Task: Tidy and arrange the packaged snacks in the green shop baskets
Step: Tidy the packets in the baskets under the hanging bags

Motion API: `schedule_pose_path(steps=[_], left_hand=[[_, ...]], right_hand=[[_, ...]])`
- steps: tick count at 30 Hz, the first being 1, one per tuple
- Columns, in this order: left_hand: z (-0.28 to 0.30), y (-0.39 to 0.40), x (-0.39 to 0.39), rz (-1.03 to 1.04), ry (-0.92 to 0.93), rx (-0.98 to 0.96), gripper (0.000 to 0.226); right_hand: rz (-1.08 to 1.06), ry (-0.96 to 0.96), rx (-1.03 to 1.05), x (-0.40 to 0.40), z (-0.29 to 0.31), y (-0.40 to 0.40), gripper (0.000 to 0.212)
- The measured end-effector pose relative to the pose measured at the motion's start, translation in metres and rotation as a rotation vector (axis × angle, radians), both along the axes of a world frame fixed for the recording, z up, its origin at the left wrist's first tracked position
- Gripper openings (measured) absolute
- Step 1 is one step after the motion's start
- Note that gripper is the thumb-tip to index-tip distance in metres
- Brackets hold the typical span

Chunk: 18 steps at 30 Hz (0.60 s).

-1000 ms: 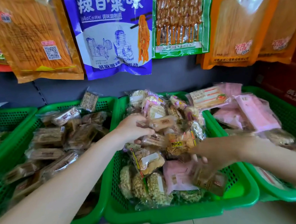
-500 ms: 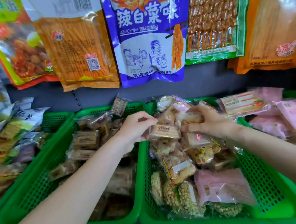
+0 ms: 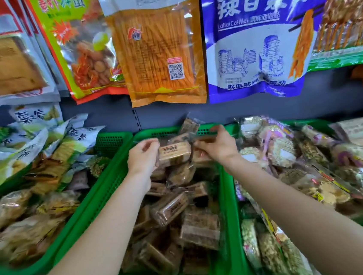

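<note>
Two hands up over the middle green plastic basket (image 3: 229, 204), both arms reaching in from the near edge. Near to far: below my wrists sits a loose pile of brown clear-wrapped biscuit packets (image 3: 185, 217), lying at all angles, not lined up. Left of my left forearm is another green basket (image 3: 87, 205) with bagged snacks; right of my right forearm, a green basket of mixed grain-bar packets (image 3: 296, 170). At the far end of the middle basket my left hand (image 3: 143, 156) pinches one end of a tan clear-wrapped biscuit packet with a label strip (image 3: 173, 154), thumb and fingers closed on the wrapper. My right hand (image 3: 216, 147) is just beside it, fingers curled on a second brown packet (image 3: 203, 138); exact grip blurred, cannot tell which fingers bear. Beyond the hands, large hanging snack bags (image 3: 162, 49) on the back wall.

Step, my guess: carrying brown packets into their matching basket. Next calls for lowering both flat onto the pile, labels up, then straightening the heap.
</note>
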State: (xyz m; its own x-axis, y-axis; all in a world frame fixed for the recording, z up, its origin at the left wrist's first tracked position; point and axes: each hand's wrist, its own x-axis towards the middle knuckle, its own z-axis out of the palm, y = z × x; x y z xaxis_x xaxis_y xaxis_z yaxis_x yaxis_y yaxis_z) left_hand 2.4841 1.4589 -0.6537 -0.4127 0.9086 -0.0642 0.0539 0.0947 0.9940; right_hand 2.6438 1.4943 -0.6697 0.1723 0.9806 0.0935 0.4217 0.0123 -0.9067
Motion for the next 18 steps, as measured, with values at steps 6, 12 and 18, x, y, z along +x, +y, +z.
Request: schedule_pose_path(steps=[6,12,18], left_hand=[[-0.014,-0.011,-0.013,-0.242,0.856,0.260,0.031],[-0.013,-0.026,-0.033,-0.314,1.255,0.148,0.035],[0.009,-0.035,0.009,-0.361,1.168,0.310,0.032]], right_hand=[[-0.052,-0.244,0.036,0.010,-0.009,0.014,0.043],[0.487,-0.522,-0.048,0.044,0.007,-0.008,0.034],[0.531,-0.793,-0.025,0.087,0.030,-0.039,0.052]])
